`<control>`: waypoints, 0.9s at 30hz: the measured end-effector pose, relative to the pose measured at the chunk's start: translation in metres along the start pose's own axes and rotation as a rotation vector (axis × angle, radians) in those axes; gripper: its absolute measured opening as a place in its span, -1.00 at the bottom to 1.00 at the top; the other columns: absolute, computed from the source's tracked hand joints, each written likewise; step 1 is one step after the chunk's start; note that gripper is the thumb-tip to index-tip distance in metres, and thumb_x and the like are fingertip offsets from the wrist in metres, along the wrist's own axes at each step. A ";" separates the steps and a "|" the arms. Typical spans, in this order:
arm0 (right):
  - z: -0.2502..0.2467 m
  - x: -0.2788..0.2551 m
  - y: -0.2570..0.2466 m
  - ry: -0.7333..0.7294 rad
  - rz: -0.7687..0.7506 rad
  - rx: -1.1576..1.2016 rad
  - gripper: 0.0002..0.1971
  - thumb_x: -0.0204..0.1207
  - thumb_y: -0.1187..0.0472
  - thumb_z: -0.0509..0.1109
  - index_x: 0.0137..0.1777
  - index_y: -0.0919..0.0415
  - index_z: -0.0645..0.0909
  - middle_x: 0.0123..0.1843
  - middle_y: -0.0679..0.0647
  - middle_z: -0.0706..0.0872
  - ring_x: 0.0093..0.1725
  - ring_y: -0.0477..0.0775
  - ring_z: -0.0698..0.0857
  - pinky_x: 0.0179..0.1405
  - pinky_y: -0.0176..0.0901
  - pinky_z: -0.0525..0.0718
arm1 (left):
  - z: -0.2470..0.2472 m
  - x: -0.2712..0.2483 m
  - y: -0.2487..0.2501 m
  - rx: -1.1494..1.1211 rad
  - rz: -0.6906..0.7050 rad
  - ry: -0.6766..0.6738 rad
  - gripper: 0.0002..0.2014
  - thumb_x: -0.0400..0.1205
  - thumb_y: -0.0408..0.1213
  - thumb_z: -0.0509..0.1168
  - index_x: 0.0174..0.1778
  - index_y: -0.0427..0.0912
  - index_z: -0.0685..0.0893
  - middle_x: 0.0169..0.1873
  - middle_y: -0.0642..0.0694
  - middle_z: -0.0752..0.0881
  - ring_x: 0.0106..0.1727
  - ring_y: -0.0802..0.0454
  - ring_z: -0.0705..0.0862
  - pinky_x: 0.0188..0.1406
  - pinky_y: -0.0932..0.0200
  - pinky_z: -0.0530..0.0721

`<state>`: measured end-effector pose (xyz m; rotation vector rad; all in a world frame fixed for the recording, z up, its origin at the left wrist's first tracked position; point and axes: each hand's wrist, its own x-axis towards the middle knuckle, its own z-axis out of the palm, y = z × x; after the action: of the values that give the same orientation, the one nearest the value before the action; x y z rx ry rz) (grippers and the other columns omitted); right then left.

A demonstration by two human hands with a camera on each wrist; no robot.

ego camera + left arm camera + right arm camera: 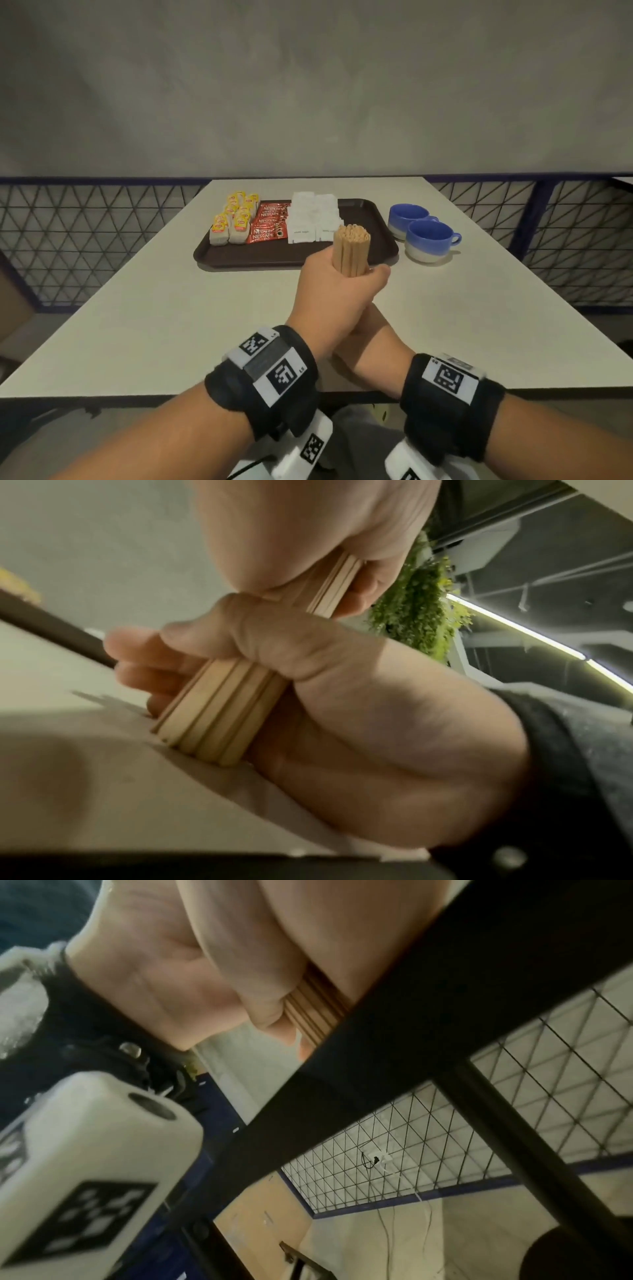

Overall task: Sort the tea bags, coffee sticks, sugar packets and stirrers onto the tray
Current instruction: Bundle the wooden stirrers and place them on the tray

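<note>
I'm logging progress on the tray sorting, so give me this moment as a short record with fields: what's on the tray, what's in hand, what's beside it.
tray: dark brown, on the white table
on tray, left to right: tea bags, coffee sticks, sugar packets
stirrers: upright bundle, ends on table
left hand: grips bundle near top
right hand: grips bundle lower down
beside tray: two blue cups
</note>
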<state>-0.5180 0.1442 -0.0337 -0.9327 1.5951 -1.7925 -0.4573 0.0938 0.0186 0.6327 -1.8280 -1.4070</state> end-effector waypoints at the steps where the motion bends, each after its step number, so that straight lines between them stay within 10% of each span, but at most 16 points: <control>1: -0.004 0.002 0.006 -0.050 -0.071 -0.075 -0.86 0.49 0.34 0.38 -0.07 0.24 0.46 -0.19 0.24 0.54 -0.11 0.12 0.58 -0.20 -0.06 0.70 | 0.000 0.003 0.000 -0.019 -0.017 0.000 -0.74 0.57 -0.26 0.55 -0.30 -0.17 0.60 -0.44 -0.35 0.63 -0.41 -0.04 0.64 -0.26 0.01 0.82; 3: -0.002 -0.001 0.014 -0.102 -0.194 -0.406 -0.86 0.57 0.37 0.41 0.07 0.29 0.54 -0.05 0.31 0.68 0.02 0.22 0.74 0.05 0.18 0.75 | -0.002 0.010 0.001 -0.098 -0.065 0.033 -0.77 0.57 -0.35 0.52 -0.32 -0.22 0.60 -0.51 -0.23 0.57 -0.50 0.00 0.59 -0.34 0.08 0.80; 6: -0.008 -0.006 0.013 -0.148 -0.140 -0.415 -0.65 0.60 0.20 0.45 0.35 -0.06 0.57 0.09 -0.09 0.81 0.10 -0.03 0.80 0.15 0.14 0.79 | -0.008 0.023 0.005 -0.311 -0.166 0.135 -0.70 0.58 -0.42 0.43 -0.46 -0.19 0.56 -0.61 -0.14 0.48 -0.60 -0.01 0.50 -0.42 0.10 0.66; 17: -0.009 -0.008 -0.021 -0.077 -0.302 -0.936 -0.49 0.77 -0.06 0.18 0.64 -0.11 0.10 0.43 -0.08 0.51 0.28 0.05 0.66 0.26 0.03 0.68 | -0.012 0.062 0.014 -0.627 -0.396 0.239 -0.80 0.60 -0.45 0.36 -0.28 -0.18 0.53 -0.58 -0.03 0.43 -0.61 0.08 0.40 -0.60 0.23 0.48; 20: -0.011 -0.010 -0.024 -0.158 -0.344 -1.065 -0.35 0.81 -0.07 0.10 0.68 -0.17 -0.28 0.57 -0.01 0.41 0.30 0.10 0.67 0.26 0.01 0.69 | -0.016 0.070 0.008 -0.700 -0.488 0.205 -0.88 0.61 -0.47 0.35 -0.16 -0.20 0.58 -0.56 0.01 0.46 -0.59 0.13 0.42 -0.58 0.24 0.49; 27: -0.018 0.021 -0.014 -0.223 -0.377 -1.138 -0.19 0.80 0.10 0.15 0.68 -0.26 -0.46 0.50 0.12 0.49 0.18 0.19 0.72 0.17 0.13 0.73 | -0.017 0.092 -0.008 -0.770 -0.580 0.167 -0.79 0.65 -0.40 0.43 0.19 -0.26 0.65 -0.55 -0.01 0.50 -0.59 0.15 0.50 -0.21 0.03 0.85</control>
<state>-0.5447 0.1407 -0.0184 -1.9316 2.3881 -0.7694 -0.5001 0.0121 0.0358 0.8520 -0.8615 -2.1790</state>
